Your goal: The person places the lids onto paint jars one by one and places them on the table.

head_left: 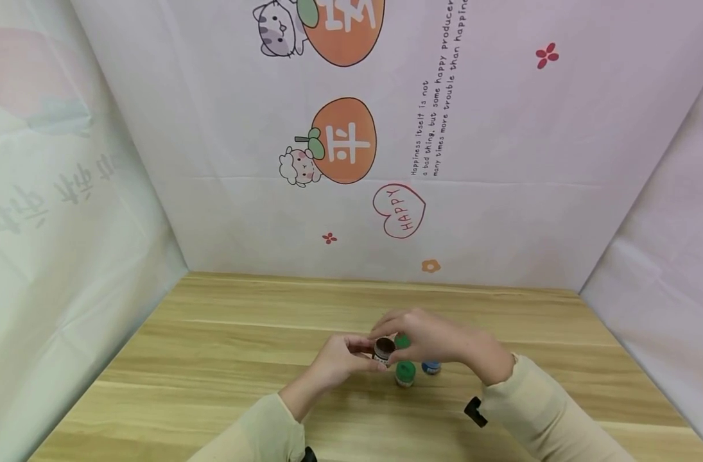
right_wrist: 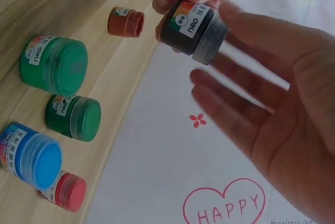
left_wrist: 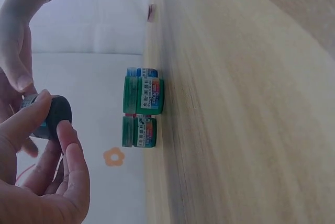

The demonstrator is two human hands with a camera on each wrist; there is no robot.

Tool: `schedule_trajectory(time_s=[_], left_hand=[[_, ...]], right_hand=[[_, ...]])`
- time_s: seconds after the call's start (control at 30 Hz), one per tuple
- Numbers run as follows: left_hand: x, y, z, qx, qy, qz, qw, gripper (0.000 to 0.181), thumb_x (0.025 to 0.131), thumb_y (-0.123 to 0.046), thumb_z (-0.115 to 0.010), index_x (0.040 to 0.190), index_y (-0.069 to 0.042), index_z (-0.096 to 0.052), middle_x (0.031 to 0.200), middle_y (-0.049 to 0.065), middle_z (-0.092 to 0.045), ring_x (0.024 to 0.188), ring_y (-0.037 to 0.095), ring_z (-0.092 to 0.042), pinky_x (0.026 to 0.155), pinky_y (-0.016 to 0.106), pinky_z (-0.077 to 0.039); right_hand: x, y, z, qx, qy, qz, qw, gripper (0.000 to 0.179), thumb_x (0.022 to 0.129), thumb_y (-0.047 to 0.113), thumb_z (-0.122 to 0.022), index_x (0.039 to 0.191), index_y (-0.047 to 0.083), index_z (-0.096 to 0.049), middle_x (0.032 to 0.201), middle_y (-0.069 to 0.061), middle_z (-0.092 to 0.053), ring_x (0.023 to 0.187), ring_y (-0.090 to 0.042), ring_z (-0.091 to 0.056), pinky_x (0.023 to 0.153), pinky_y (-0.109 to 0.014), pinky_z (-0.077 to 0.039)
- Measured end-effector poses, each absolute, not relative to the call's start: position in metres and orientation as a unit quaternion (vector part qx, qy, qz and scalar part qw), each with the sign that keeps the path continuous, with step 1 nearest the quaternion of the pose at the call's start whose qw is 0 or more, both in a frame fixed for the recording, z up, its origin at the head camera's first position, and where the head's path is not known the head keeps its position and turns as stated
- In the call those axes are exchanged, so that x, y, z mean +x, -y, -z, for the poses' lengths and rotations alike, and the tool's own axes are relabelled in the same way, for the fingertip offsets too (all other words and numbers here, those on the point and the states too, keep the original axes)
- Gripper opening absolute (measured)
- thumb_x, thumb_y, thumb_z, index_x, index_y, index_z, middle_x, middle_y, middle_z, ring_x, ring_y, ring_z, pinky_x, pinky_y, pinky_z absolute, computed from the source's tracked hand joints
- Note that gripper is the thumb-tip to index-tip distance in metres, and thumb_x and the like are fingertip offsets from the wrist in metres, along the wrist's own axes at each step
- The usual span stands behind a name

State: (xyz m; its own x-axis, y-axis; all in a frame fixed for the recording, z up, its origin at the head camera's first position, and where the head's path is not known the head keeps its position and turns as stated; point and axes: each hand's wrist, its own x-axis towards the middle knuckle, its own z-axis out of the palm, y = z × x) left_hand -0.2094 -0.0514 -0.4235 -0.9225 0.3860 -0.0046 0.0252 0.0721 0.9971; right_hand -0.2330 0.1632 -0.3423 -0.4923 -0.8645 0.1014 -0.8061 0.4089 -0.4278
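Note:
Above the table, my left hand [head_left: 336, 364] pinches a dark paint jar [right_wrist: 188, 28] by its body, between thumb and fingers. The jar is tilted, its clear ridged lid [right_wrist: 210, 40] facing my right hand [head_left: 432, 337]. That right hand reaches around the lid with fingers extended and spread, the thumb close to the lid's edge. In the right wrist view, a larger green paint jar [right_wrist: 55, 67], a smaller green paint jar [right_wrist: 76, 118], a blue paint jar [right_wrist: 34, 156] and a red paint jar [right_wrist: 68, 191] stand grouped on the table.
A small reddish-brown paint jar [right_wrist: 125, 22] stands apart from the group. The wood-grain table [head_left: 241, 359] meets a white printed backdrop [head_left: 241, 224] at its far edge, and white sheets [head_left: 675, 289] hang at both sides.

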Motion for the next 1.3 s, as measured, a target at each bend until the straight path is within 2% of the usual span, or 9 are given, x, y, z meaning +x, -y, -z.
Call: schedule_trajectory(time_s=[0.1,0.2,0.47,0.57,0.73,0.83,1.1,1.2,1.3], left_hand=[[-0.2095,0.0515,0.4229,0.141,-0.722,-0.663,0.136,0.033,0.083,-0.005,-0.085,0.115,-0.001,-0.077,0.113,0.008,-0.075,0.102,0.020,-0.070,0.091,0.035,-0.056],[-0.2092,0.0519,0.4226,0.145,-0.720,-0.665,0.137,0.033,0.084,-0.004,-0.085,0.115,0.000,-0.076,0.114,0.009,-0.074,0.103,0.022,-0.070,0.091,0.035,-0.056],[-0.2078,0.0521,0.4219,0.139,-0.723,-0.664,0.133,0.033,0.082,-0.004,-0.086,0.114,0.000,-0.076,0.112,0.008,-0.075,0.102,0.021,-0.070,0.091,0.035,-0.056],[-0.2082,0.0517,0.4227,0.137,-0.722,-0.666,0.131,0.033,0.082,-0.004,-0.085,0.113,0.001,-0.076,0.112,0.009,-0.075,0.102,0.021,-0.071,0.092,0.036,-0.055],[-0.2094,0.0524,0.4232,0.137,-0.725,-0.661,0.135,0.034,0.083,-0.006,-0.086,0.115,-0.001,-0.076,0.114,0.008,-0.074,0.103,0.020,-0.070,0.095,0.039,-0.054],[-0.2100,0.0525,0.4228,0.133,-0.726,-0.660,0.139,0.035,0.083,-0.009,-0.086,0.116,-0.003,-0.077,0.115,0.007,-0.074,0.105,0.020,-0.069,0.097,0.041,-0.053],[-0.2084,0.0494,0.4224,0.138,-0.727,-0.660,0.127,0.034,0.081,-0.004,-0.086,0.114,-0.001,-0.076,0.112,0.008,-0.075,0.104,0.022,-0.070,0.093,0.037,-0.055],[-0.2071,0.0484,0.4225,0.141,-0.732,-0.656,0.121,0.031,0.081,-0.004,-0.086,0.110,0.001,-0.077,0.109,0.008,-0.075,0.102,0.022,-0.071,0.090,0.034,-0.056],[-0.2070,0.0481,0.4229,0.138,-0.735,-0.652,0.123,0.032,0.081,-0.005,-0.086,0.111,0.001,-0.077,0.109,0.008,-0.075,0.101,0.021,-0.071,0.089,0.034,-0.056]], right_hand=[[-0.2334,-0.1634,0.3413,-0.521,-0.824,0.212,0.072,0.034,0.091,-0.006,-0.073,0.123,0.004,-0.074,0.122,-0.005,-0.070,0.111,-0.015,-0.065,0.089,-0.028,-0.056],[-0.2337,-0.1628,0.3398,-0.525,-0.822,0.207,0.080,0.034,0.091,-0.010,-0.070,0.121,0.004,-0.075,0.121,-0.004,-0.070,0.111,-0.015,-0.065,0.089,-0.028,-0.056],[-0.2328,-0.1600,0.3384,-0.483,-0.841,0.225,0.098,0.028,0.094,0.005,-0.074,0.122,0.004,-0.075,0.109,0.000,-0.070,0.095,-0.006,-0.064,0.076,-0.023,-0.056],[-0.2317,-0.1596,0.3380,-0.474,-0.848,0.219,0.089,0.027,0.093,0.011,-0.077,0.119,0.004,-0.076,0.109,0.001,-0.069,0.095,-0.007,-0.065,0.078,-0.025,-0.057],[-0.2318,-0.1602,0.3371,-0.507,-0.833,0.209,0.075,0.032,0.090,-0.003,-0.075,0.122,0.003,-0.074,0.122,-0.006,-0.069,0.108,-0.015,-0.066,0.086,-0.030,-0.057],[-0.2317,-0.1610,0.3364,-0.515,-0.828,0.207,0.076,0.034,0.090,-0.009,-0.070,0.121,0.003,-0.075,0.122,-0.005,-0.070,0.108,-0.015,-0.065,0.084,-0.027,-0.056],[-0.2300,-0.1599,0.3372,-0.487,-0.843,0.218,0.075,0.026,0.092,0.004,-0.076,0.119,0.005,-0.077,0.105,0.002,-0.069,0.091,-0.006,-0.063,0.077,-0.021,-0.055],[-0.2291,-0.1598,0.3388,-0.487,-0.844,0.212,0.067,0.026,0.091,0.008,-0.079,0.116,0.004,-0.077,0.106,0.001,-0.070,0.089,-0.005,-0.062,0.077,-0.021,-0.055],[-0.2292,-0.1617,0.3403,-0.499,-0.840,0.206,0.061,0.029,0.088,0.004,-0.080,0.118,0.003,-0.077,0.110,-0.001,-0.071,0.095,-0.007,-0.063,0.079,-0.022,-0.055]])
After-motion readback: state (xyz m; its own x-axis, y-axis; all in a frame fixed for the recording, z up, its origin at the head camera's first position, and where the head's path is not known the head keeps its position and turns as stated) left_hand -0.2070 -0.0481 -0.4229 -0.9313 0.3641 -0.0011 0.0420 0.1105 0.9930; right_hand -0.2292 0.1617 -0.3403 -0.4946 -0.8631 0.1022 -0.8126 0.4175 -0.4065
